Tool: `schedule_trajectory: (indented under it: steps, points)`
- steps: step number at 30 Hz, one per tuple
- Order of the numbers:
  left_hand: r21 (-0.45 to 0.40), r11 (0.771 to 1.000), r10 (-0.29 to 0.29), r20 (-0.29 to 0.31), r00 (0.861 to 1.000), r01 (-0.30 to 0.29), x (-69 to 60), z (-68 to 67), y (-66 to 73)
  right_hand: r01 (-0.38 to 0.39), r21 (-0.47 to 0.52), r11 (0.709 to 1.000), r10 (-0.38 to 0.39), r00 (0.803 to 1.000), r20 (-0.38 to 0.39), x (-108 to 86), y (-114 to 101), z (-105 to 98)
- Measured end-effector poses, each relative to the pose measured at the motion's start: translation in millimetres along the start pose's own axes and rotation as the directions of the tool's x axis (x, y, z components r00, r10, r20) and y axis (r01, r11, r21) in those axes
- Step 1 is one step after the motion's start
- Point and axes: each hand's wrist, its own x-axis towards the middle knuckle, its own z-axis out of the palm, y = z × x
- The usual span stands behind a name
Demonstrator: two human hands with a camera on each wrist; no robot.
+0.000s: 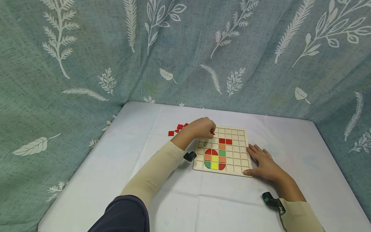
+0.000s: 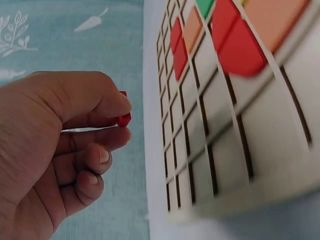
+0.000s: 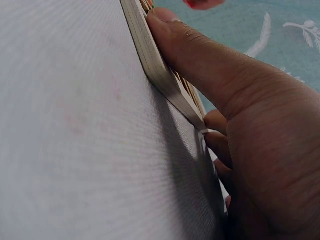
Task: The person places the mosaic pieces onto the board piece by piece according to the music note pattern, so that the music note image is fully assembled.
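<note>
red shows between the thumb and fingertip of my left hand, which pinches a small piece near the board's far left corner, the other fingers curled. my right hand lies with fingers extended along the right edge of the gridded wooden board, its thumb on the near right corner. on the grid sit coloured tiles in red, orange, yellow and green. loose red pieces lie left of the board on the white tabletop; beyond hangs a leaf-patterned blue-green cloth.
</note>
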Motion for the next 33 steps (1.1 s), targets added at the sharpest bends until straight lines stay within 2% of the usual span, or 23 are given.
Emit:
schedule_trajectory:
  steps: [17, 25, 33]
  points:
    - [0.000, 0.996, 0.093, 0.036, 0.995, -0.093, 29.6, 12.4, 28.0, -0.007, 0.008, 1.000, 0.007, 1.000, 0.000, 0.9, -0.5, -0.6]
    - [0.011, 0.999, 0.042, 0.015, 0.999, -0.042, 44.4, 22.0, 42.5, 0.002, -0.006, 1.000, -0.002, 1.000, -0.001, 0.7, 0.2, -1.3]
    - [0.038, 0.999, 0.020, 0.046, 0.999, -0.022, 59.5, 30.1, 67.6, 0.020, 0.000, 1.000, -0.020, 1.000, 0.000, 0.8, 0.9, -0.6]
